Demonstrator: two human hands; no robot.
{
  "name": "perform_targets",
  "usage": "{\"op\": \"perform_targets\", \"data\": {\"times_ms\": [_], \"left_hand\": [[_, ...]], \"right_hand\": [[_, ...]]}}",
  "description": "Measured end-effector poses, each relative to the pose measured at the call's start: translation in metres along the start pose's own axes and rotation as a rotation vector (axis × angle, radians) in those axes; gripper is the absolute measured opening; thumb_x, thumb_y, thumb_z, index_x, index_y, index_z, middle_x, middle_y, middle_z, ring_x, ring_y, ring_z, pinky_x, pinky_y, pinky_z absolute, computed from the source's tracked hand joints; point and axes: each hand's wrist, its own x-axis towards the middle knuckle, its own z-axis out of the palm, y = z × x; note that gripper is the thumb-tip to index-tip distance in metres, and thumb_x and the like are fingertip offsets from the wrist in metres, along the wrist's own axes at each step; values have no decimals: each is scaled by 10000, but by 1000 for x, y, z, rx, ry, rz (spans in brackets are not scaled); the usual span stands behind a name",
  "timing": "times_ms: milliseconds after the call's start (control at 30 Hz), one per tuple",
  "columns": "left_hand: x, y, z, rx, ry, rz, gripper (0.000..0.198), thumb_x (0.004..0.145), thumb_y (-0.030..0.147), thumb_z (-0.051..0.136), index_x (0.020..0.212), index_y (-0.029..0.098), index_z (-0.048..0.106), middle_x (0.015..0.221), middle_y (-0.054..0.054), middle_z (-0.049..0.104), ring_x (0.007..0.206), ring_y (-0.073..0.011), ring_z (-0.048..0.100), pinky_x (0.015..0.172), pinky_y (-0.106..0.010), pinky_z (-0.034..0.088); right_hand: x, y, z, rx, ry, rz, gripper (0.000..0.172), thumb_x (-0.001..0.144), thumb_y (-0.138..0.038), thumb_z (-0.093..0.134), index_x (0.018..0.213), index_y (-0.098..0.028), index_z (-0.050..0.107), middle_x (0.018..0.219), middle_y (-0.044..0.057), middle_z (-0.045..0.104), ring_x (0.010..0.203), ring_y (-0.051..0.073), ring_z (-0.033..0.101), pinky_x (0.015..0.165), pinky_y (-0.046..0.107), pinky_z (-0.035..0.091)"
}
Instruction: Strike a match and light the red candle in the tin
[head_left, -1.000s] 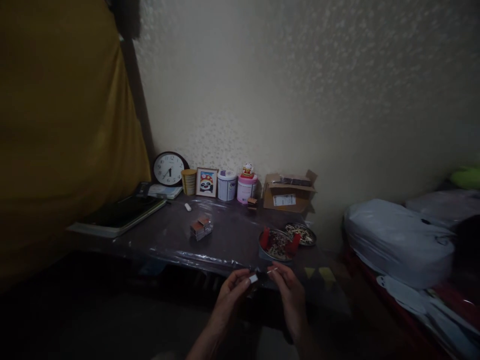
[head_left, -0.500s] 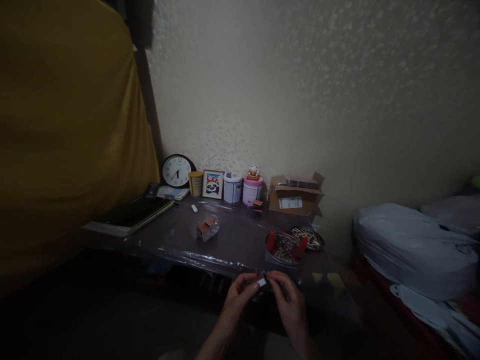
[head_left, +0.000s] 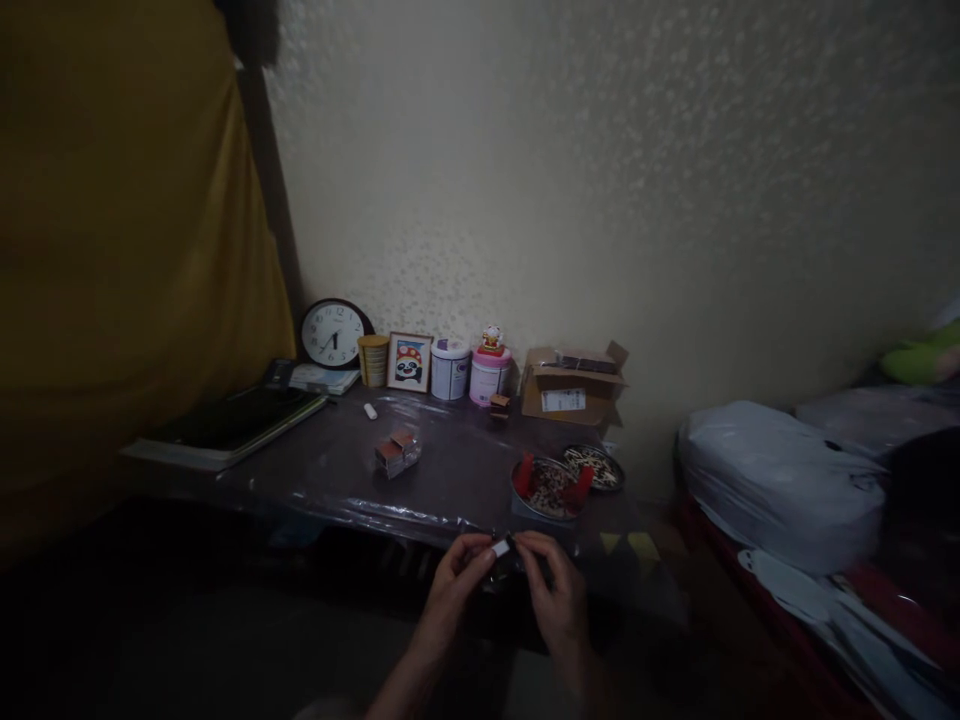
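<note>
My left hand [head_left: 459, 575] pinches a small matchbox [head_left: 501, 548], its white face turned up, between thumb and fingers. At the dark right end of that box, the thumb and fingertips of my right hand [head_left: 553, 580] are closed on it. Both hands are at the table's front edge. Just beyond them stands a round tin [head_left: 551, 488] full of matchsticks, with red pieces upright at its sides. Behind it lies a second round dish [head_left: 592, 467] of matchsticks. A plastic-wrapped stack of matchboxes [head_left: 397, 454] sits further left on the table.
Along the wall stand a clock [head_left: 334, 333], a yellow cup [head_left: 373, 361], a framed panda picture [head_left: 409, 363], a white tin [head_left: 450, 370], a pink tin [head_left: 490, 377] and an open cardboard box [head_left: 574, 385]. White bags [head_left: 780, 480] lie at the right. A yellow curtain [head_left: 135, 250] hangs left.
The view has turned slightly to the right, so the scene sits further left. Both hands keep their hold on the matchbox, with little visible change in the fingers.
</note>
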Motion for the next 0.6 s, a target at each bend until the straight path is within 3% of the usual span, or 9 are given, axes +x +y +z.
{"op": "perform_targets", "data": {"times_ms": [333,433,500,600], "left_hand": [[-3,3,4,-77,-8,3,217,685,315,689,841,180,620,747,-4,678,719,-145,599,678,-242,432],[-3,3,4,-89,-17,17,206,690,297,690,846,182,620,748,5,674,708,-126,590,682,-227,428],[-4,3,4,-92,-24,35,201,691,287,690,848,182,620,762,1,677,718,-124,591,692,-225,430],[-5,6,4,-95,-24,45,203,695,289,686,853,181,619,801,-21,685,765,-146,604,706,-243,440]], "right_hand": [[3,-3,-6,-106,136,-212,106,861,-190,494,877,-233,589,862,31,656,834,157,626,751,290,509],[3,-2,-6,-154,27,-280,157,868,-167,470,922,-238,599,891,35,667,850,163,622,772,309,500],[6,4,-4,-185,-35,-249,180,877,-183,444,901,-234,616,864,35,674,820,168,624,751,312,504],[13,15,-5,-190,77,-95,187,869,-254,448,840,-218,629,833,44,673,788,177,622,721,315,510]]}}
